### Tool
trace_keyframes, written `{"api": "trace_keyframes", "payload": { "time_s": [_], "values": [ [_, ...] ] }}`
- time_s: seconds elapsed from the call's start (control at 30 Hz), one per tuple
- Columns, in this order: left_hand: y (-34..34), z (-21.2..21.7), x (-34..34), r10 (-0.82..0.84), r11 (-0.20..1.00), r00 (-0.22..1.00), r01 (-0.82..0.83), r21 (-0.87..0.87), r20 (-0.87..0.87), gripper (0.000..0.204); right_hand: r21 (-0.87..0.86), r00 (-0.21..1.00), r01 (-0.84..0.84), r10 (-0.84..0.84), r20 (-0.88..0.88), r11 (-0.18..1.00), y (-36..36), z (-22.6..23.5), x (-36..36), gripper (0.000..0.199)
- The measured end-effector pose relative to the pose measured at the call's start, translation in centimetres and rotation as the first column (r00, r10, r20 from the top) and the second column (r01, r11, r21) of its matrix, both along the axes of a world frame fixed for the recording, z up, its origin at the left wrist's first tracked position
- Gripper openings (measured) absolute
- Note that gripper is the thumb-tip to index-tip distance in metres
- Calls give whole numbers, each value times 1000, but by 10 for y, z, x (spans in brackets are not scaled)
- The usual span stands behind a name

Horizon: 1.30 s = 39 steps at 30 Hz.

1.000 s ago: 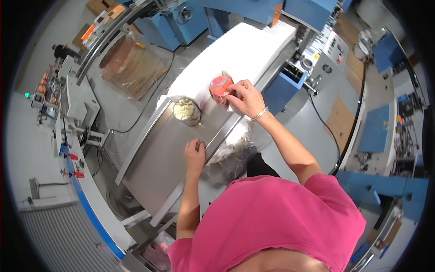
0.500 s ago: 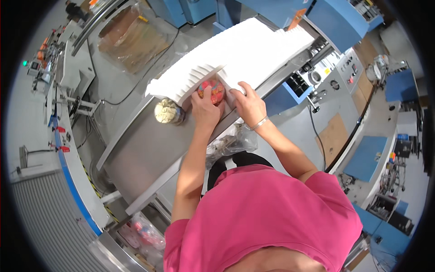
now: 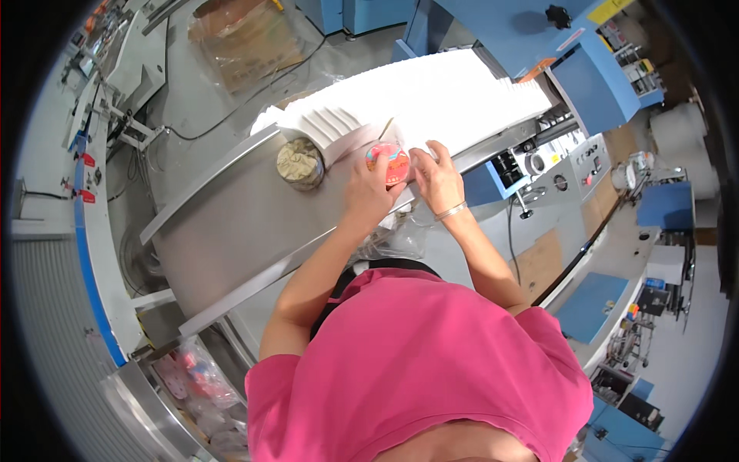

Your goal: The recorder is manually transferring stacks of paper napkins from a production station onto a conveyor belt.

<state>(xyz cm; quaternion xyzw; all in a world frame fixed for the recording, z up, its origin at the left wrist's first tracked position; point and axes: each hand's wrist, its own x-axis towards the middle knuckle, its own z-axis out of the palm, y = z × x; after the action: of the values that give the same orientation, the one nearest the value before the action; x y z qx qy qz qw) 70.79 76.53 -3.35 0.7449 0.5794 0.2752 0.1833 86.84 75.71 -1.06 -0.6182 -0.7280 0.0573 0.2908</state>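
Observation:
My left hand is closed round a red disc-shaped piece with a blue, yellow and red printed face, its fingers lying over the left side. I cannot tell whether it is one disc, a stack or a lid. Just right of it, my right hand has bent fingers close to the disc's edge; what they pinch, if anything, is hidden. Beyond both hands lies a long row of overlapping white pieces, brightly lit. A short round container with a crinkled cream-gold top stands to the left.
A grey metal tabletop with a raised rim stretches to the left. Clear plastic bags hang at the near edge by my body. Blue machinery stands behind, with a control panel at right. A plastic-wrapped carton sits on the far-left floor.
The head view has shifted. Both hands and the red disc have moved right relative to the container, and more of the disc's printed face shows. My right hand's fingers are nearer the disc.

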Motion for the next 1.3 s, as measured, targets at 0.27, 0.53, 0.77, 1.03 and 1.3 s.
{"api": "trace_keyframes", "payload": {
  "time_s": [0.27,0.53,0.77,1.03,1.3],
  "values": [
    [-5,-3,-39,-57,977,967,2,215,249,38,-29,994,77,-74,84,997,-7,22,-14,40],
    [48,4,-159,284,900,901,-368,234,328,23,11,880,-462,460,-119,887,-3,22,-115,36],
    [121,7,-167,-26,823,854,313,-474,519,43,98,920,-302,263,291,948,42,-28,-207,48],
    [133,20,-165,18,756,854,328,-567,519,37,75,870,-124,72,487,990,41,-30,-232,64],
    [143,-4,-171,121,681,658,490,-544,744,30,136,931,-222,168,325,966,24,-34,-225,34]
  ]
}}
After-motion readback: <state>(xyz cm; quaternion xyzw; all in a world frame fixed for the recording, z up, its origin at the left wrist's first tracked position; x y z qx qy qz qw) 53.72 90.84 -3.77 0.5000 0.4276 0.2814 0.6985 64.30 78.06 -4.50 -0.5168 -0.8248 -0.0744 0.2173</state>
